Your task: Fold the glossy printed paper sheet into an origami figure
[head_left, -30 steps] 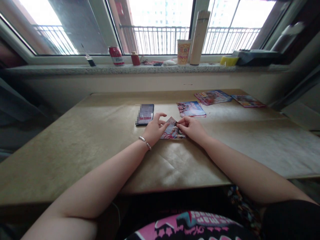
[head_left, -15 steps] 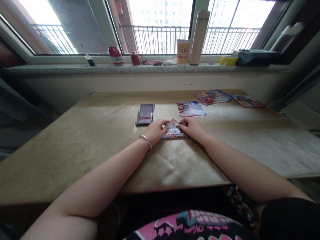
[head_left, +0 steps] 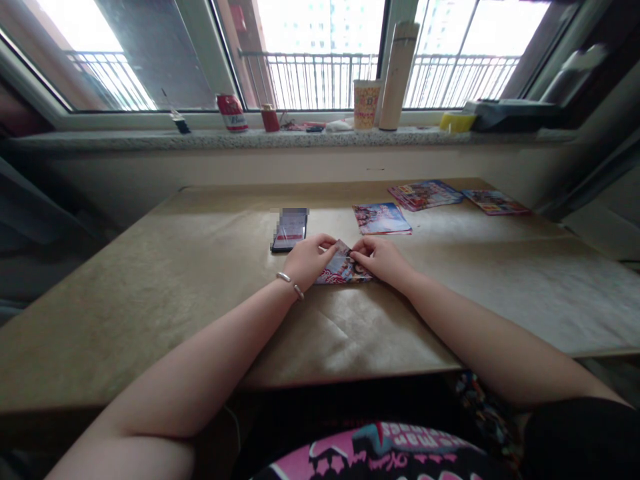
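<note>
A colourfully printed sheet of paper (head_left: 343, 272) lies on the table between my hands, its upper part folded to a point. My left hand (head_left: 310, 260) is closed on its left side, the thumb pressing near the fold; a silver bangle is on that wrist. My right hand (head_left: 384, 260) pinches the right side with thumb and index finger. Both hands cover parts of the sheet. Just beyond the right hand rests a small pile of similar printed sheets (head_left: 384, 219). A phone (head_left: 291, 230) lies past the left hand, its screen partly blurred.
More printed sheets (head_left: 425, 195) are spread at the back right, with another small pile (head_left: 495, 202) beside them. On the windowsill (head_left: 300, 138) stand a red can (head_left: 231, 112), a paper cup (head_left: 367, 105), a tall cylinder (head_left: 399, 77) and yellow tape (head_left: 457, 122).
The folded sheet's point has shifted left and slightly down, and more of its printed surface shows. Both hands have moved slightly left with it.
</note>
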`<state>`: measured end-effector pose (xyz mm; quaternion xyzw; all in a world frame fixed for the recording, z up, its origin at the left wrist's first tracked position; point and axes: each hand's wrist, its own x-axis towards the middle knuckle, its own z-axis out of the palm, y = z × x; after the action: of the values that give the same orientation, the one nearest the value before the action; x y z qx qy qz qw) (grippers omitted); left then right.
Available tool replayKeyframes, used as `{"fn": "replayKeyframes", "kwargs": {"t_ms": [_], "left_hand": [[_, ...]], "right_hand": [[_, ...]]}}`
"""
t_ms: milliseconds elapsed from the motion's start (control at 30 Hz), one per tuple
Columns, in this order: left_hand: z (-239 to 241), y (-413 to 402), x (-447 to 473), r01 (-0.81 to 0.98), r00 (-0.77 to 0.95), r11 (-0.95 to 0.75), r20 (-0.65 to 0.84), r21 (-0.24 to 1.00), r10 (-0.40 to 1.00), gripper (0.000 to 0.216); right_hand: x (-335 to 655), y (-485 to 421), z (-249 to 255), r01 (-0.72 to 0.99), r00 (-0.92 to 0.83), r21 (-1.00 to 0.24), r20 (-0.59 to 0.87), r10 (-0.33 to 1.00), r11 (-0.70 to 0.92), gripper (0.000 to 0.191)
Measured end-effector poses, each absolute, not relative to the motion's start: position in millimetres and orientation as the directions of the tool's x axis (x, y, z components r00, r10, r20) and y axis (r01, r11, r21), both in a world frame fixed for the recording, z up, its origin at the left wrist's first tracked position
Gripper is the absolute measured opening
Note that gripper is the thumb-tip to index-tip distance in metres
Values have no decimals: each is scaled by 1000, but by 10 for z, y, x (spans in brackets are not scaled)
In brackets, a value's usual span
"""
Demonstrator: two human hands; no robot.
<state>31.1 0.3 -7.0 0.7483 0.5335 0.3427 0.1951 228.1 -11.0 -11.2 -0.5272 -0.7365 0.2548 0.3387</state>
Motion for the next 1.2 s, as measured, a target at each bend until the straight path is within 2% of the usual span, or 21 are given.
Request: {"fn": "replayKeyframes", "kwargs": {"t_ms": [133, 400, 667, 900, 1200], "left_hand": [[-67, 4, 334, 583, 182, -333, 280, 741, 943, 22], [-65, -19, 370, 511, 192, -356, 300, 783, 934, 20], [-89, -41, 375, 482, 172, -365, 322, 797, 931, 24], [-66, -58, 385, 481, 183, -397, 353, 781, 917, 23], [-141, -11, 384, 506, 197, -381, 327, 773, 924, 23]], "right_hand": [[2275, -127, -108, 619, -217, -715, 241, 946, 324, 11], [2269, -148, -79, 666, -216, -639, 327, 920, 384, 12], [2257, -177, -49, 685, -204, -604, 378, 903, 408, 22], [2207, -155, 10, 684, -239, -556, 442, 865, 473, 14], [2153, 16, -34, 543, -232, -749, 301, 925, 380, 16]]}}
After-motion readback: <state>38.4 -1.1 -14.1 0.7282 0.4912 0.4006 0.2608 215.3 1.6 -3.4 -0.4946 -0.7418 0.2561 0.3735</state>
